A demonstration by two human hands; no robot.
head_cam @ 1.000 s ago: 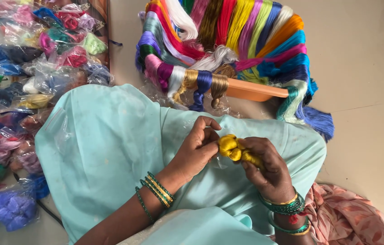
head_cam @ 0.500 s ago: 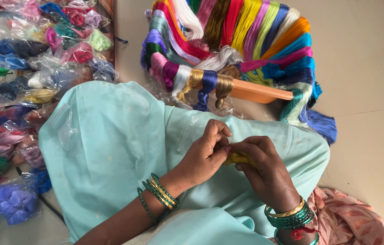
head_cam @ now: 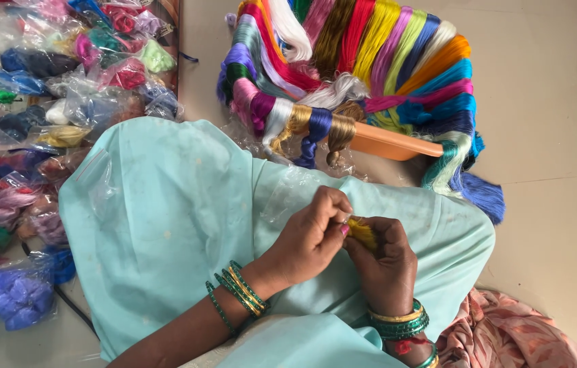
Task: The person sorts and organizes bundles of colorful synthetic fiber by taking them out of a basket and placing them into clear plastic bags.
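A small yellow thread bundle [head_cam: 363, 234] sits above the lap, over pale green cloth [head_cam: 165, 225], pinched between both hands. The right hand [head_cam: 385, 262] cups it from below, fingers curled around it; the left hand [head_cam: 312, 235] meets it from the side, fingertips pressed together on its end. Green and gold bangles [head_cam: 237, 296] ring both wrists. Beyond lies an orange tray [head_cam: 390, 143] draped with many-coloured thread skeins [head_cam: 370, 61]; bagged threads [head_cam: 36, 102] are piled on the floor [head_cam: 554, 136] to the left.
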